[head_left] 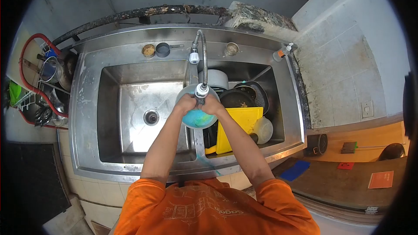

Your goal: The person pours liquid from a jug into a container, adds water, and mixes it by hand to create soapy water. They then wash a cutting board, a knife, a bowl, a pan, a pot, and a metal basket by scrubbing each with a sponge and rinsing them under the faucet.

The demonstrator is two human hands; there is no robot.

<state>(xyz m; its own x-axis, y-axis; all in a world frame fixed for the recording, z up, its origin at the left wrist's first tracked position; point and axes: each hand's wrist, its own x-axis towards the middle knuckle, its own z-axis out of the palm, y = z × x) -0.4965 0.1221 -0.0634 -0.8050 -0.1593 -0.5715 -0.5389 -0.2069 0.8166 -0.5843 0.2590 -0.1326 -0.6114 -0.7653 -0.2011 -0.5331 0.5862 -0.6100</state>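
- Rack (27, 100) at far left holds one see-through container (51, 70) and a bunch of utensils (42, 115), too crowded to count.
- Left basin (130, 100) has one round drain (151, 117).
- Two cups sit side by side on the back ledge: a round cup (148, 51) with something brownish inside, and a grey cup (163, 50) with a handle.
- Left hand (187, 103) is over the bowl, fingers bent inward; I cannot tell whether it grips anything.
- One bowl (188, 123) is under the tap nozzle (201, 90), above the divider between the basins; blue-green shows inside, whether liquid or colouring I cannot tell.
- Right hand (212, 104) is also over the bowl, close to the left, fingers curled and partly hidden; its grip is unclear.
- Right basin (278, 109) holds one white pot (214, 77), dark pans (236, 99), one yellow board (239, 124) and one cloudy container (264, 129).
- One more cup (232, 48) and one pump bottle (280, 55) stand on the ledge.
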